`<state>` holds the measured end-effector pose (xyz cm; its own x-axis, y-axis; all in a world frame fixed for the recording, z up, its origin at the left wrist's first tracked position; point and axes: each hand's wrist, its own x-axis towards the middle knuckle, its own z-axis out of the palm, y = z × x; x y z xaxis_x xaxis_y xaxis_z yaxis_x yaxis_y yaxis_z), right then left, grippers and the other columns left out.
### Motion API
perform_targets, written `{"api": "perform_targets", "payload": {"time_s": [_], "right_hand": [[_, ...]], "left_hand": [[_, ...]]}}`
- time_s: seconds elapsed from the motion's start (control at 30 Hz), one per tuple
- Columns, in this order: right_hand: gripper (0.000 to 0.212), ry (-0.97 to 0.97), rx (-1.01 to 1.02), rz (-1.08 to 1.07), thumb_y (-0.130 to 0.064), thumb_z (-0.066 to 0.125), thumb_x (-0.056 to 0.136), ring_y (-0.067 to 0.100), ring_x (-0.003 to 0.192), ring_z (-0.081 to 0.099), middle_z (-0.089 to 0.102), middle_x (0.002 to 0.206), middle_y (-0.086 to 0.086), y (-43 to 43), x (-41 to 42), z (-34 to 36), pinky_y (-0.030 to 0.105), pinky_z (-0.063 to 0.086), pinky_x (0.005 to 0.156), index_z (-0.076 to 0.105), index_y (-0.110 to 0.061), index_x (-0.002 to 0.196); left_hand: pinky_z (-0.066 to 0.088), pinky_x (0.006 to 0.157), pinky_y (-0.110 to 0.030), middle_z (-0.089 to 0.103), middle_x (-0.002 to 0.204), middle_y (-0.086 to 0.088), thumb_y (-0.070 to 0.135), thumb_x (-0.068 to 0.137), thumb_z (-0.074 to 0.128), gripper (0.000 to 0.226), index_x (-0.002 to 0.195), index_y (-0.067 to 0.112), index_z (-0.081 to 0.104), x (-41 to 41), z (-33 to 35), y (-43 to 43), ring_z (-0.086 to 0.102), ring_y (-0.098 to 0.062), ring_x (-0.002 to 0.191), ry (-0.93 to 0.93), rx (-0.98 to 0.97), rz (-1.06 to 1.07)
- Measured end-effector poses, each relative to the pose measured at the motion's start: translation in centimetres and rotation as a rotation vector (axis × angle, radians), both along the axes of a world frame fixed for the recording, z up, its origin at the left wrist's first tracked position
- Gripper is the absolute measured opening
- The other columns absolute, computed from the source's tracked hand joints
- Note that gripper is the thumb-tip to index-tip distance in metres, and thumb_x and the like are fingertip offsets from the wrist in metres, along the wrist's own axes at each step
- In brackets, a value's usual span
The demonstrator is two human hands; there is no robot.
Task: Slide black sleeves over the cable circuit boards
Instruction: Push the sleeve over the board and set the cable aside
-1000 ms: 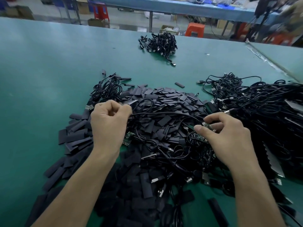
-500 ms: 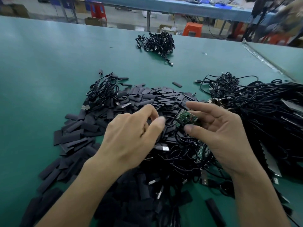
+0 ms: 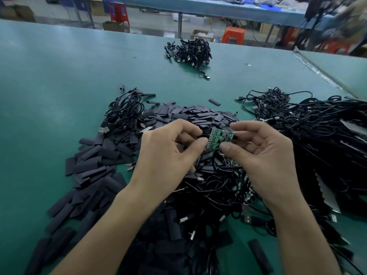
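Green counter [image 3: 59, 76], workshop behind. At centre the right hand [image 3: 264, 155] pinches the circuit board [image 3: 219, 137] at its 4 o'clock corner between thumb and forefinger. The left hand [image 3: 166, 155] is nearest the free 9 o'clock edge, its thumb touching there; its fingers are curled, and whether they hold a sleeve I cannot tell. The board seems to run 8 to 2 o'clock. Black sleeves [image 3: 95, 161] lie at 9 o'clock, the cable tangle [image 3: 317, 135] at 3.

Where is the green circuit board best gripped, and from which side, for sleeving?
Probably pinch the circuit board at its right end, coming from the right, as the right hand does. Its left edge then faces the left hand, which seems to pinch a sleeve, and is bare to enter it.
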<state>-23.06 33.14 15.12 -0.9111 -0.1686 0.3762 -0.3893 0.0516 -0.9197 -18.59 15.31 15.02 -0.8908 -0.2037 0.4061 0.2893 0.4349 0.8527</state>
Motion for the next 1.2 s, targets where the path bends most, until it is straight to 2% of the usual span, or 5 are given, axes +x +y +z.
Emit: {"api": "perform_targets", "payload": {"time_s": [0.23, 0.47, 0.77, 0.97, 1.2], "right_hand": [[0.031, -0.029, -0.076, 0.118, -0.004, 0.078, 0.078, 0.008, 0.077, 0.071, 0.076, 0.087, -0.005, -0.6, 0.3, 0.0, 0.017, 0.054, 0.071, 0.074, -0.032, 0.09], [0.025, -0.045, 0.017, 0.125, -0.041, 0.072, 0.08, 0.016, 0.064, 0.054, 0.063, 0.069, 0.002, 0.2, 0.3, 0.3, 0.022, 0.048, 0.061, 0.066, -0.017, 0.075], [0.021, -0.141, 0.135, 0.277, -0.038, 0.072, 0.082, 0.012, 0.071, 0.059, 0.068, 0.079, 0.009, 0.7, 0.3, 0.5, 0.021, 0.051, 0.064, 0.072, -0.019, 0.09], [0.015, -0.152, 0.04, 0.309, -0.025, 0.062, 0.093, -0.001, 0.068, 0.063, 0.07, 0.074, -0.01, -0.5, 0.6, 0.3, 0.01, 0.047, 0.061, 0.076, -0.027, 0.085], [0.018, -0.368, -0.126, 0.405, -0.027, 0.063, 0.092, 0.018, 0.079, 0.068, 0.072, 0.087, 0.009, -1.0, 0.5, -0.1, 0.027, 0.056, 0.072, 0.076, -0.014, 0.091]], "left_hand": [[0.051, 0.046, -0.026, 0.075, 0.082, 0.007, 0.018, 0.089, 0.075, 0.011, 0.097, 0.024, 0.072, -0.5, -0.3, 0.3, 0.063, -0.015, 0.047, -0.178, 0.172, -0.192], [0.044, 0.058, -0.019, 0.063, 0.071, 0.005, 0.013, 0.089, 0.074, 0.006, 0.086, 0.012, 0.068, -0.6, -0.5, 0.2, 0.054, -0.007, 0.063, -0.135, 0.23, -0.331], [0.043, 0.058, -0.015, 0.058, 0.066, 0.015, 0.015, 0.093, 0.068, 0.008, 0.085, 0.016, 0.064, -0.8, -1.0, 0.9, 0.049, -0.004, 0.06, -0.133, 0.369, -0.335], [0.052, 0.07, -0.03, 0.065, 0.079, -0.008, 0.028, 0.084, 0.075, 0.014, 0.081, 0.014, 0.071, -1.2, -1.5, 0.7, 0.058, -0.02, 0.074, -0.13, 0.554, -0.362], [0.057, 0.067, -0.024, 0.072, 0.074, -0.002, 0.02, 0.079, 0.073, 0.007, 0.073, 0.016, 0.076, -1.3, -1.7, 0.7, 0.067, -0.012, 0.067, -0.206, 0.849, -0.463]]}}
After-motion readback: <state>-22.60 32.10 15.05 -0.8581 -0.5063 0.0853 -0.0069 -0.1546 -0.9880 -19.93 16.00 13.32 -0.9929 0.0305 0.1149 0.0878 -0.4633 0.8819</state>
